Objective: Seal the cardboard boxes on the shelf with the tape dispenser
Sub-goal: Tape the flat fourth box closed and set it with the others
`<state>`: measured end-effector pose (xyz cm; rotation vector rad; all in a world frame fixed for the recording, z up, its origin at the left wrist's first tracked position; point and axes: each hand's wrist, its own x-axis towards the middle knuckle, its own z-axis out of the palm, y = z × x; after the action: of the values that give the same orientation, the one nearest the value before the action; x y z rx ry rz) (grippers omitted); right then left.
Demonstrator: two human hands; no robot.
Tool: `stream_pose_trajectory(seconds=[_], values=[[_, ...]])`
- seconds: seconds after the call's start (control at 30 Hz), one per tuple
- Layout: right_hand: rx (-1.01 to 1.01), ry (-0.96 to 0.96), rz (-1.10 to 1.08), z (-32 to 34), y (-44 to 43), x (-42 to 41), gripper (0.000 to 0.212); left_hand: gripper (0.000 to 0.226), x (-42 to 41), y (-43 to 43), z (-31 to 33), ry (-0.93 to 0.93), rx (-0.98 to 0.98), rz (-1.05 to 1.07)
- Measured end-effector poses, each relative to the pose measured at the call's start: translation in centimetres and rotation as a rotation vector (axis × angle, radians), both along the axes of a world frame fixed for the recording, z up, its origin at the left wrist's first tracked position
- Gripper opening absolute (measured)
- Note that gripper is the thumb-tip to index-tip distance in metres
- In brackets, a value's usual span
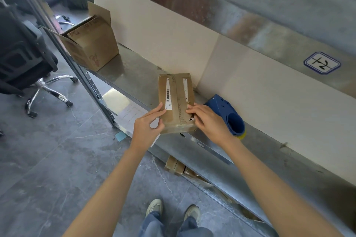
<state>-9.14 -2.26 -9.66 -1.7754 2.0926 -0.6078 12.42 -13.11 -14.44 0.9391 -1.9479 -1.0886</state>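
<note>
A small flat cardboard box [176, 100] with white label strips lies on the metal shelf [134, 75], clear tape along its near end. My left hand [147, 126] holds the box's near left corner, thumb on top and fingers curled at the side. My right hand [207, 119] presses with fairly straight fingers on the near right part of the top. The blue tape dispenser [230, 114] lies on the shelf just right of my right hand, held by neither hand. A bigger cardboard box [90, 42] with open flaps stands at the shelf's far left end.
A cream wall panel [240, 90] backs the shelf. A black office chair [25, 59] stands on the floor to the left. A sheet of paper [131, 116] lies below the shelf edge, and flattened cardboard [177, 166] sits on the lower level. An upper shelf beam [250, 23] runs overhead.
</note>
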Motion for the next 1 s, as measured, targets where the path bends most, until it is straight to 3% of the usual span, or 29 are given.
stream_pose_trajectory(seconds=[0.3,0.6,0.77,1.0], values=[[0.005,-0.077,-0.014,0.2,-0.4,0.2,0.030,0.044,-0.2,-0.6,0.9,-0.080,-0.014,-0.023],[0.068,-0.126,-0.030,0.8,-0.6,0.2,0.035,0.044,-1.1,-0.7,1.3,-0.218,-0.156,-0.073],[0.169,-0.117,-0.002,1.0,-0.4,-0.4,0.060,0.049,-1.6,-0.3,1.8,-0.245,-0.138,-0.066],[0.137,-0.080,-0.019,0.8,-0.3,0.0,0.060,0.058,-2.2,0.4,1.9,-0.312,-0.125,-0.104]])
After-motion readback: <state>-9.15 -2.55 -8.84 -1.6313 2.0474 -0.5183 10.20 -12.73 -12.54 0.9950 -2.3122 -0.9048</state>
